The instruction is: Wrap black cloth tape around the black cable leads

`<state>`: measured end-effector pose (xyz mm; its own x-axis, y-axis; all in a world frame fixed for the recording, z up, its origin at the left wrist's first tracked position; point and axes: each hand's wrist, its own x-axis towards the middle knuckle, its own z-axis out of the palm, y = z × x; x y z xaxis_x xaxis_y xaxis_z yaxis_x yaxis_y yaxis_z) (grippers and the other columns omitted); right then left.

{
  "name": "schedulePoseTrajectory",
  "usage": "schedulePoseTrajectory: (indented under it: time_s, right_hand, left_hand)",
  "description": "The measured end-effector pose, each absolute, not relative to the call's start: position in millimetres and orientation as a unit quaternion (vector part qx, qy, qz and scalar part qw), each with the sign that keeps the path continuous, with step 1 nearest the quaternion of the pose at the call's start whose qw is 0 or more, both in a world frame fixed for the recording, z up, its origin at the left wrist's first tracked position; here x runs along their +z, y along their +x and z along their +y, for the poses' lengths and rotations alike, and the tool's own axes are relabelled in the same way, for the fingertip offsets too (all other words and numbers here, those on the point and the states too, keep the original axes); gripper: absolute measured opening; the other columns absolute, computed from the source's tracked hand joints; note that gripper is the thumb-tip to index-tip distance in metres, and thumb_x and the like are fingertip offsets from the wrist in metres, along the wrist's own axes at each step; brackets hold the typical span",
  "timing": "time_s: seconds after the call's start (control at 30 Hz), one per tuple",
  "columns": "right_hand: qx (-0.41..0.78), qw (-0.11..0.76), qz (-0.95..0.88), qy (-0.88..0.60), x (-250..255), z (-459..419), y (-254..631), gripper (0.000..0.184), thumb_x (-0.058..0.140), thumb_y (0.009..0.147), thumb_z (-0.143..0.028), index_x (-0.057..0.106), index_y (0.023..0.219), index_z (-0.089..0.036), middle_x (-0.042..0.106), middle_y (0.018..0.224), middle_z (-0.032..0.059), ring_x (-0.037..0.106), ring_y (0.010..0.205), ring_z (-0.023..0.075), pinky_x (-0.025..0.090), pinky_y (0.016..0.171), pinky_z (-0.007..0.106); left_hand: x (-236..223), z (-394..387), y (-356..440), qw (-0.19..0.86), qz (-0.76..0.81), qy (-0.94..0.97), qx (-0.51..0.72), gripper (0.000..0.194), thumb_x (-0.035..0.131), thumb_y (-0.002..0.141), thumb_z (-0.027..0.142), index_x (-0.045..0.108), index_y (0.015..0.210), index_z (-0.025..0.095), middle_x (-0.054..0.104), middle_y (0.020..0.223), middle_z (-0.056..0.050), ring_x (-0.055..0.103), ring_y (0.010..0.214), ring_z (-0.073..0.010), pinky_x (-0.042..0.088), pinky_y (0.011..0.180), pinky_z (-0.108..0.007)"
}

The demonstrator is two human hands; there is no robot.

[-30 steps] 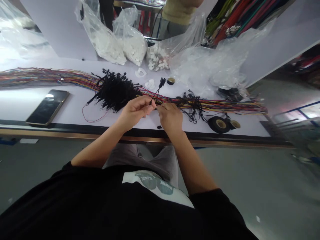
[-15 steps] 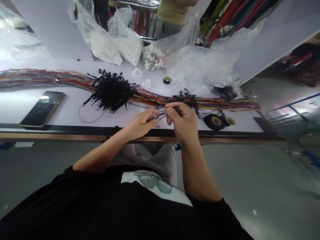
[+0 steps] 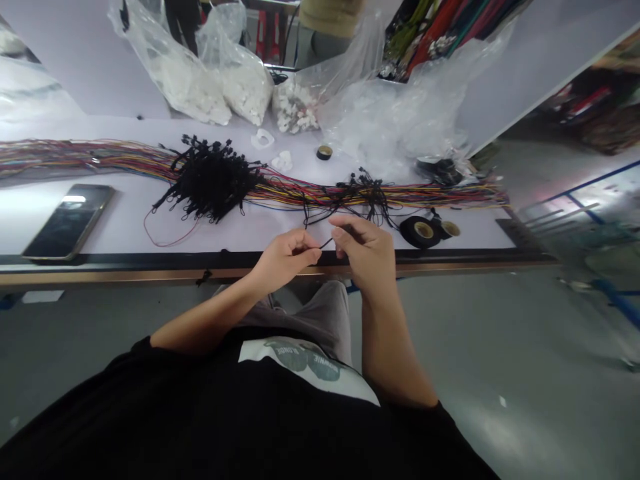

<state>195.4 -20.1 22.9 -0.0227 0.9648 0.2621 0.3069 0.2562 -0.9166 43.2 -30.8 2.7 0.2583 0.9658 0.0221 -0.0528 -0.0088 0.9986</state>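
Drawn back toward the table edge (image 3: 125,276), my left hand (image 3: 284,261) and right hand (image 3: 370,252) pinch a black wire (image 3: 326,244) between them, so that wire seems my present work.

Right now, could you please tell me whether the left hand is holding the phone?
No, the phone lies on the table, apart from the left hand, which pinches a black wire.

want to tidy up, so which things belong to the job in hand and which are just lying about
Likely the job's: black wire between left hand and right hand; coloured wires; black connector pile

Probably lying about: phone; white ring
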Motion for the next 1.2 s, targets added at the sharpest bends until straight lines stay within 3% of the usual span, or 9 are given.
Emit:
schedulePoseTrajectory:
  time_s: [0.13,0.27,0.37,0.47,0.67,0.8,1.0,1.1,1.2]
  right_hand:
    - [0.26,0.442,-0.668,-0.539,12.5,-16.0,244.6,0.044,0.059,0.077,-0.033,0.057,0.12,-0.026,0.064,0.088,0.0008,0.06,0.068,0.0137,0.053,0.065,0.031]
    - [-0.035,0.353,-0.6,-0.717,-2.5,1.0,321.3,0.035,0.045,0.081,-0.021,0.062,0.11,-0.016,0.066,0.104,0.0125,0.06,0.099,0.0256,0.045,0.092,0.046]
    - [-0.025,0.185,-0.615,-0.766,-12.9,13.4,353.9,0.044,0.054,0.073,-0.019,0.06,0.115,-0.008,0.061,0.12,0.0206,0.054,0.115,0.0338,0.041,0.099,0.049]
    - [-0.012,0.13,-0.616,-0.777,-20.0,19.2,363.3,0.046,0.054,0.076,-0.025,0.058,0.119,-0.011,0.058,0.127,0.0192,0.05,0.121,0.0343,0.039,0.1,0.051]
    - [0.062,0.149,-0.652,-0.741,-16.1,18.6,374.8,0.057,0.047,0.069,-0.009,0.056,0.124,-0.021,0.059,0.127,0.0106,0.055,0.117,0.0266,0.044,0.099,0.043]
    - [0.034,0.133,-0.615,-0.777,-7.2,17.9,368.3,0.047,0.053,0.07,-0.014,0.061,0.117,-0.019,0.059,0.125,0.0141,0.055,0.116,0.0321,0.042,0.098,0.049]
    - [0.167,0.343,-0.631,-0.676,-6.5,-20.2,316.5,0.043,0.058,0.071,-0.024,0.062,0.114,-0.024,0.069,0.103,0.0057,0.064,0.087,0.0238,0.05,0.083,0.045]
    - [0.24,0.386,-0.676,-0.58,-6.4,-43.5,281.2,0.037,0.06,0.073,-0.028,0.063,0.109,-0.026,0.068,0.106,0.0031,0.063,0.096,0.0228,0.048,0.088,0.042]
    - [0.242,0.368,-0.722,-0.534,-2.2,-54.5,255.6,0.034,0.059,0.075,-0.029,0.064,0.108,-0.026,0.068,0.109,0.0042,0.062,0.1,0.0236,0.048,0.087,0.041]
  left_hand:
    - [-2.9,-27.0,44.9,0.665,0.39,0.431,0.47,0.013,0.063,0.069,0.021,0.052,0.066,0.014,0.052,0.05,0.006,0.037,0.036,-0.0015,0.024,0.037,-0.015]
    - [-6.4,-22.6,44.0,0.682,0.383,0.373,0.499,0.02,0.068,0.065,0.025,0.051,0.064,0.014,0.057,0.054,0.004,0.039,0.033,-0.0016,0.02,0.033,-0.015]
    - [-6.1,-20.4,44.3,0.689,0.375,0.35,0.512,0.021,0.07,0.063,0.022,0.051,0.062,0.014,0.056,0.053,0.004,0.037,0.033,-0.0003,0.018,0.033,-0.014]
    - [-5.1,-18.5,44.9,0.695,0.373,0.327,0.522,0.019,0.069,0.064,0.018,0.05,0.061,0.013,0.055,0.052,0.004,0.036,0.034,0.0002,0.019,0.035,-0.013]
    - [-2.4,-15.6,42.7,0.7,0.39,0.302,0.516,0.013,0.064,0.067,0.011,0.052,0.063,0.013,0.055,0.052,0.003,0.035,0.035,-0.0002,0.02,0.036,-0.014]
    - [-1.8,-14.5,42.2,0.693,0.401,0.305,0.516,0.014,0.063,0.067,0.011,0.05,0.062,0.013,0.053,0.051,0.003,0.034,0.035,0.0,0.019,0.037,-0.014]
    - [-2.5,-15.4,46.8,0.661,0.434,0.319,0.523,0.01,0.06,0.064,0.011,0.051,0.063,0.015,0.045,0.047,0.008,0.028,0.036,0.0001,0.015,0.037,-0.015]
    - [0.0,-19.8,50.3,0.615,0.434,0.397,0.526,0.007,0.063,0.065,0.014,0.059,0.071,0.014,0.051,0.054,0.006,0.038,0.045,-0.0021,0.029,0.043,-0.016]
    - [3.2,-24.5,52.1,0.55,0.428,0.507,0.507,0.022,0.065,0.067,0.016,0.065,0.088,0.015,0.062,0.07,0.002,0.052,0.062,-0.0072,0.043,0.059,-0.02]
